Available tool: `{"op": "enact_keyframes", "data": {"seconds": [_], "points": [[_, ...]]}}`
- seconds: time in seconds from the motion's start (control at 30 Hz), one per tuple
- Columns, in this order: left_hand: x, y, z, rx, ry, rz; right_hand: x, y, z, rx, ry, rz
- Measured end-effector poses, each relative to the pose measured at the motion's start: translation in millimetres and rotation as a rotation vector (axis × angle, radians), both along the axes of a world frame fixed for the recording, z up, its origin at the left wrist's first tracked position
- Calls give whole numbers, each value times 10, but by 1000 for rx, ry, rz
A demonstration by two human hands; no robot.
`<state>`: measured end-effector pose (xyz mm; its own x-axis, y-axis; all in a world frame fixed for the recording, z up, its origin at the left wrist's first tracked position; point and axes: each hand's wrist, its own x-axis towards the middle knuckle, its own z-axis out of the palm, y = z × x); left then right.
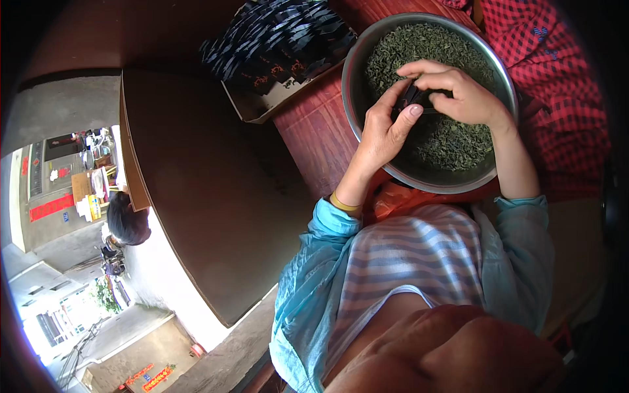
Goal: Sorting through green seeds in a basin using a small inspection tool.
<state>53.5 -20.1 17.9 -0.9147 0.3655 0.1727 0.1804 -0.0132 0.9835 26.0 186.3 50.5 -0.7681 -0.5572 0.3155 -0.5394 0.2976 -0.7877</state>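
Note:
A steel basin (pixel 350 105) holds dried green leaves (pixel 417 44), which look like tea. Above them, my left hand (pixel 385 120), with a yellow band at the wrist, grips a small black packet (pixel 409 94) between thumb and fingers. My right hand (pixel 459 93) reaches over from the other side, its curled fingers at the packet's upper end; whether they grip it or hold leaves is hidden. Part of a dark, straight-edged thing lies beneath the hands in the basin.
Left of the basin, an open cardboard box (pixel 277 105) holds many black packets (pixel 280 49) on a reddish wooden table (pixel 314 132). Red checked cloth (pixel 565 98) lies at the right. A large brown board (pixel 211 186) stands at the left; beyond it, a person's head (pixel 128 221) shows.

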Motion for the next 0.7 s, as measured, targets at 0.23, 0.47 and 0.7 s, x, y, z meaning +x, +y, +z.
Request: {"op": "enact_keyframes", "data": {"seconds": [0.23, 0.47, 0.7], "points": [[-6, 5, 18, -43, 13, 33, 56, -55, 21, 228, 29, 25], [10, -1, -40, 11, -55, 57, 38, 28, 55, 153, -102, 114], [16, -15, -69, 195, -60, 218, -134, 107, 1, -48, -311, -31]]}}
